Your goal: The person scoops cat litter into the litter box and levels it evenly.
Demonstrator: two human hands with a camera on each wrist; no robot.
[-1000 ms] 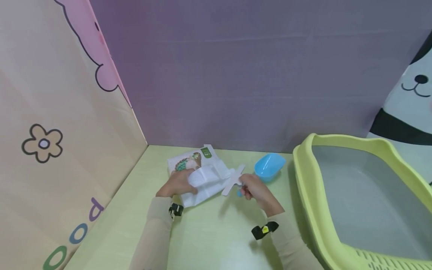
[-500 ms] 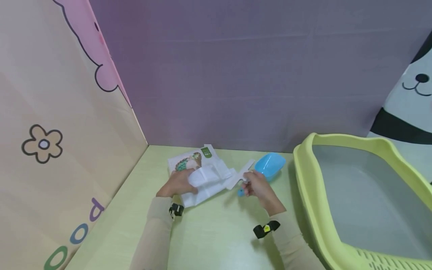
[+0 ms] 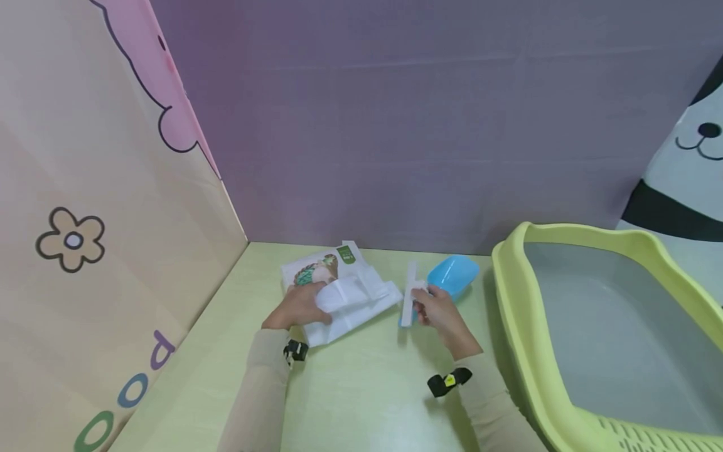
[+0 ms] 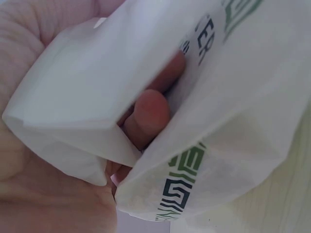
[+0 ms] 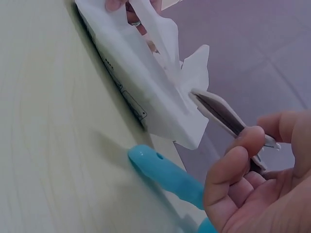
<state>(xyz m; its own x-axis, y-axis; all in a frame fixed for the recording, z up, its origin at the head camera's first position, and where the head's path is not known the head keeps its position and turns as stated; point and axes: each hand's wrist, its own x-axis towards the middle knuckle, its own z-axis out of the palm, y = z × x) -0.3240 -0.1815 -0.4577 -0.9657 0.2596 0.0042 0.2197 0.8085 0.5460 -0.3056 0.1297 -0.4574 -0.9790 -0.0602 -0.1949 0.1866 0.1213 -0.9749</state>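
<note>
A white printed bag [image 3: 369, 300] lies on the table with its upper part folded over. My left hand [image 3: 299, 306] grips the fold; in the left wrist view, fingertips [image 4: 151, 110] show between layers of the bag's white material [image 4: 82, 82]. Just right of the bag, my right hand [image 3: 442, 312] pinches a white bag clip [image 3: 409, 298] between thumb and fingers. The right wrist view shows the clip [image 5: 221, 114] as a long bar with a dark slot, its tip near the bag's edge [image 5: 187, 126]. Below that hand lies the handle [image 5: 167, 172] of a blue scoop [image 3: 454, 274].
A large yellow-rimmed litter box [image 3: 511, 301] with a grey inside stands on the right of the table [image 3: 339, 395]. A grey-purple backdrop [image 3: 384, 144] rises behind, and a printed cartoon panel [image 3: 130, 263] stands on the left.
My right hand has drawn the bag clip rightward away from the bag, and the clip has turned to stand more upright in the head view. The left hand has stayed on the bag.
</note>
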